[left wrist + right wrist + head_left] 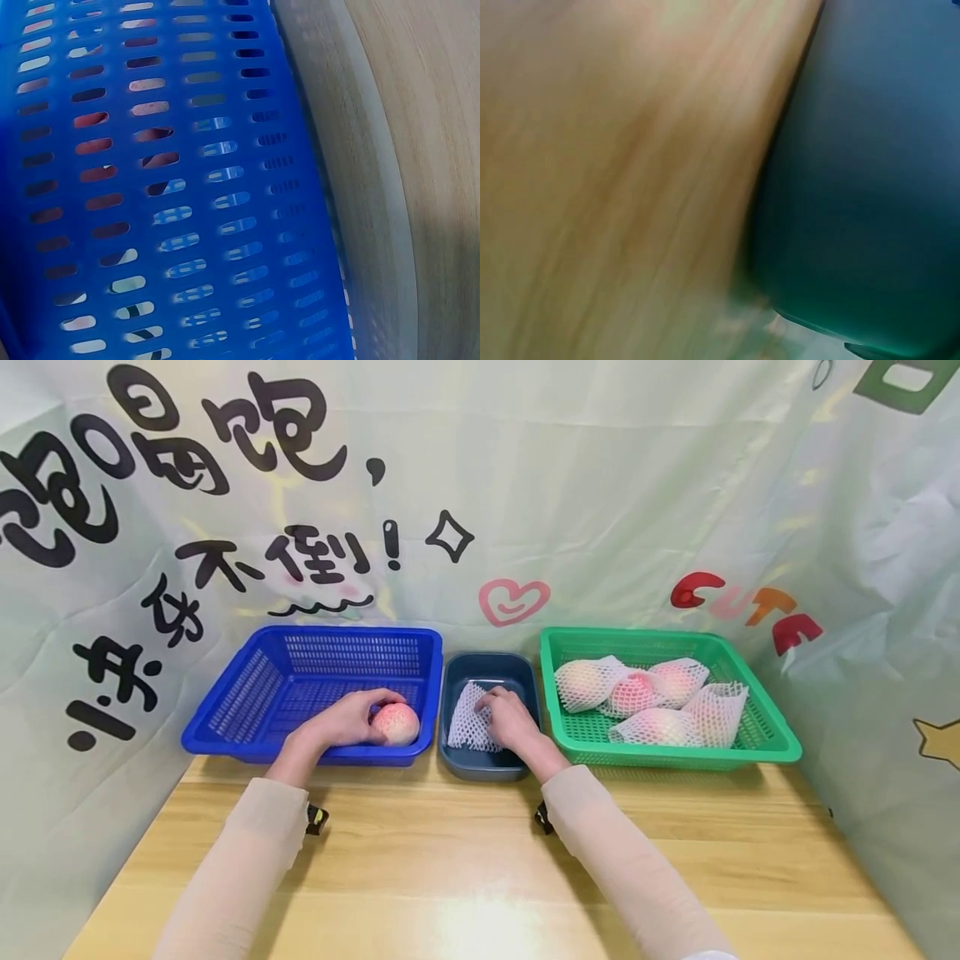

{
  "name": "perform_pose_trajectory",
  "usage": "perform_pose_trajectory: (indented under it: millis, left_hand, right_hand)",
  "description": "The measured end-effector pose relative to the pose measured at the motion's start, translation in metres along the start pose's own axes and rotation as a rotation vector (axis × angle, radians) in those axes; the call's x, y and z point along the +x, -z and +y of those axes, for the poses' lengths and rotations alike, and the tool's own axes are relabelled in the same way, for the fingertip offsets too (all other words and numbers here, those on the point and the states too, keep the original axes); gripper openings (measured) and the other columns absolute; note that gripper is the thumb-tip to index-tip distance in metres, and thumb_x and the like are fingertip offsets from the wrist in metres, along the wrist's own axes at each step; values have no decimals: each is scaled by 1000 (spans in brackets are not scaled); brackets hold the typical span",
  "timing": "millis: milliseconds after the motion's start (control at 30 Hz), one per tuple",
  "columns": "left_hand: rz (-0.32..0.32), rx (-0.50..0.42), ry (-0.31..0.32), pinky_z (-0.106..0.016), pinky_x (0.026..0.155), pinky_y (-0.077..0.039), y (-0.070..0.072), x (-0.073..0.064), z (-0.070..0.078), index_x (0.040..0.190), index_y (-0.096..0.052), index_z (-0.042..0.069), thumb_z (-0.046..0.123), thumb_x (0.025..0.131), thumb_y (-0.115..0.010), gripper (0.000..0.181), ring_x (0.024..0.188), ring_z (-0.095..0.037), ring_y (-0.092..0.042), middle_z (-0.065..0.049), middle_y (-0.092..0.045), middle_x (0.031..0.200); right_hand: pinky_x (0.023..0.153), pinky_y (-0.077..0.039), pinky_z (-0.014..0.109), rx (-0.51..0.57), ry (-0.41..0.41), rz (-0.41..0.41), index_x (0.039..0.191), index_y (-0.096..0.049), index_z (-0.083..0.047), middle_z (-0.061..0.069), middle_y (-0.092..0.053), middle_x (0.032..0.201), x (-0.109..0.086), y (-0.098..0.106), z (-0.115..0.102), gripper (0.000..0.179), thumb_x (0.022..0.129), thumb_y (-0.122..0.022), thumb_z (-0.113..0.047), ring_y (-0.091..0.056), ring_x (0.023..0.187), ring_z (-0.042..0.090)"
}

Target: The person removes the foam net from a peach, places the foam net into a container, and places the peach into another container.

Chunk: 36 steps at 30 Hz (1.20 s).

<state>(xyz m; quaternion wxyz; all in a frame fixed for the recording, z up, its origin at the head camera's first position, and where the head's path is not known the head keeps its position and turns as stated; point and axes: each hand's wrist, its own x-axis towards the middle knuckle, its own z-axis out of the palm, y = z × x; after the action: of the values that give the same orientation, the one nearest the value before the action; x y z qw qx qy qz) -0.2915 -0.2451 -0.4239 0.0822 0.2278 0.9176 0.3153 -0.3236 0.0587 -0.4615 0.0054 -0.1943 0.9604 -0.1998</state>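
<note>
In the head view my left hand (352,718) curls round a bare pink peach (397,723) at the near right corner of the blue basket (247,693). My right hand (504,714) reaches into the small dark grey bin (517,670) and grips a white foam net (467,720) lying there. The green basket (765,727) to the right holds several peaches wrapped in white foam nets (637,693). The left wrist view shows only the blue basket wall (165,187) with pink showing through its slots. The right wrist view shows the bin's dark outer wall (870,187), blurred.
All three containers stand in a row at the back of a wooden table (480,877). A printed cloth backdrop (525,485) closes the back and both sides. A wide strip of bare tabletop lies in front of the containers.
</note>
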Motion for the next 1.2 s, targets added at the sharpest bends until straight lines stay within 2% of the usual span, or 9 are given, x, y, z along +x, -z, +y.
perform_pose_trajectory:
  millis: [300,500,633,767,900,1000,1067,1200]
  left_hand:
    - [13,-21,-2,-54,99,-51,-3,-1,1,137,-62,2,4,77,-84,64,121,-37,-60,-21,-65,133]
    - [27,-54,-7,-56,101,-50,-1,-3,6,137,-62,0,10,78,-88,66,122,-39,-59,-22,-64,134]
    - [59,-59,6,-56,103,-49,0,-4,6,138,-62,2,18,80,-90,66,126,-39,-58,-21,-63,137]
    - [146,-75,-5,-58,101,-49,2,-5,6,137,-63,2,18,83,-89,62,126,-40,-58,-22,-63,137]
    - [266,-60,-27,-54,92,-53,3,-8,10,131,-67,5,18,88,-85,49,116,-38,-63,-19,-66,130]
    - [350,-49,-48,-48,84,-54,3,-13,16,127,-68,7,17,92,-80,39,109,-34,-65,-16,-67,125]
    - [406,-46,-70,-43,79,-54,2,-17,20,126,-68,7,14,94,-78,34,105,-32,-66,-14,-67,121]
    - [516,-13,-116,-34,70,-49,-1,-29,29,123,-68,6,11,97,-74,27,96,-25,-64,-12,-67,115]
  right_hand:
    - [110,-45,44,51,91,139,114,-76,-9,12,-65,129,-4,7,-4,41,87,-52,11,-58,126,34]
    - [113,-41,45,165,91,217,120,-73,-7,11,-63,131,-13,14,-16,39,94,-48,7,-56,127,32]
    - [111,-43,45,240,117,272,122,-72,-6,10,-64,131,-22,22,-23,39,96,-46,6,-58,125,30]
    - [98,-50,42,315,146,325,123,-72,-6,8,-64,131,-32,31,-29,39,97,-45,6,-60,118,26]
    - [84,-50,39,366,201,422,121,-72,-5,8,-64,128,-43,40,-29,38,96,-47,8,-62,105,26]
    - [82,-52,38,403,244,502,120,-72,-4,9,-65,127,-50,47,-25,36,95,-50,10,-63,103,27]
    - [86,-54,38,427,260,544,120,-71,-3,10,-65,127,-55,52,-22,34,95,-53,10,-65,106,27]
    - [91,-54,45,457,247,584,124,-70,-3,11,-64,130,-68,66,-13,31,96,-59,4,-63,108,30]
